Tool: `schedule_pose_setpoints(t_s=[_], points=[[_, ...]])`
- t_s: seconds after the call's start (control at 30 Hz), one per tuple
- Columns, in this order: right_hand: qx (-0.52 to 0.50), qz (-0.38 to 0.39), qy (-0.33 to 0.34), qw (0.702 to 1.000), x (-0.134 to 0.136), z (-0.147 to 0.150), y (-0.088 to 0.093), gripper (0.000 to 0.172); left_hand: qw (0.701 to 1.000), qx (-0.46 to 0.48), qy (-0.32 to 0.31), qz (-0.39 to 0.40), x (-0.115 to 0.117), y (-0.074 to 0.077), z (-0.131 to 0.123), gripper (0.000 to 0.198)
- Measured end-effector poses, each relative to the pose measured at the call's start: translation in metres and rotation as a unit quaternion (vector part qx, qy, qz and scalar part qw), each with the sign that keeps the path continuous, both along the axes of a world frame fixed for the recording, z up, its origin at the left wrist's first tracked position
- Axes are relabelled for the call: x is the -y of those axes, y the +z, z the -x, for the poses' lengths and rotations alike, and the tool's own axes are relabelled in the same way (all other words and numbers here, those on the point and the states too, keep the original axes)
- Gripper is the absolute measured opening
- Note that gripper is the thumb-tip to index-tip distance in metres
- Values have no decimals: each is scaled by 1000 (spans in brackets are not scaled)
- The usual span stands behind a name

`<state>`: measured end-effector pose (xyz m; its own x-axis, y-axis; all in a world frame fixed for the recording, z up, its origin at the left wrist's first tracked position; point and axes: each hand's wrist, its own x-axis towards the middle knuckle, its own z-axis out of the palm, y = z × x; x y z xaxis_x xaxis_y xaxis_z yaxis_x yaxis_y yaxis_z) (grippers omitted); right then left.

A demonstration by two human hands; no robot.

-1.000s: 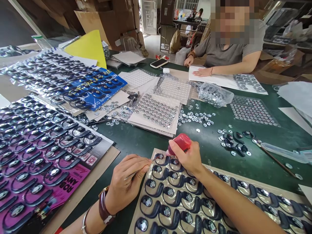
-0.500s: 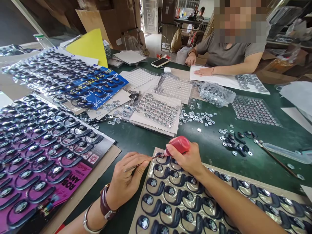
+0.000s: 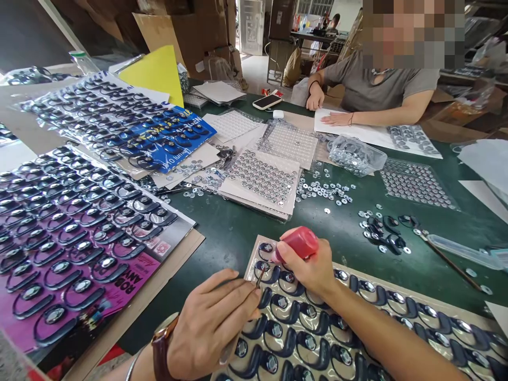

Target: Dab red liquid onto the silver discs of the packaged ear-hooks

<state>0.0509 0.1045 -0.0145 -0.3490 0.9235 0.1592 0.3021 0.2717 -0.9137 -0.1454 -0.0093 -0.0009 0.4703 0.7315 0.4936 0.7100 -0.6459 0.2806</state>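
My right hand (image 3: pixel 315 270) is wrapped round a red squeeze bottle (image 3: pixel 300 244), its nozzle tilted down at the left end of the back row. In my left hand (image 3: pixel 214 320) is a thin metal tool that looks like tweezers (image 3: pixel 261 277); its tip is at a black ear-hook piece (image 3: pixel 265 269) with a silver disc centre. Rows of these pieces sit in a clear tray on a brown board (image 3: pixel 254 243). My right forearm covers part of the board. Whether the tweezers' tip or the nozzle touches a piece, I cannot tell.
Filled sheets of ear-hook pieces (image 3: pixel 83 248) lie at the left. Beyond the board are a sheet of silver discs (image 3: pixel 257 177), scattered discs (image 3: pixel 323 191) and a clear tub (image 3: pixel 357 153). A person (image 3: pixel 381 95) sits across the table, one hand on white paper (image 3: pixel 369 129).
My left hand has come nearer and turned over, so its back faces up and the tweezers point more steeply away. The right hand with the bottle has shifted slightly right.
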Motion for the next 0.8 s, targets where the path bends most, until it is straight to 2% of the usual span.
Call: schedule_pose_setpoints(t_s=[0.1,0.2,0.4,0.63,0.8], points=[[0,-22,2,1000,3,2,-10,16,1000,-6,10,-5,-1,-5,-1,24],[-5,-10,15,1000,3,3,-15,15,1000,-14,18,-20,-2,-5,-4,23],[-8,1,39,999,4,3,-15,14,998,-42,8,-37,1,-3,-9,27],[29,-19,21,999,2,4,-15,18,997,-66,-5,-27,6,-13,-6,30],[38,-33,2,999,1,4,-15,23,998,-58,-3,-22,5,-11,-7,29]])
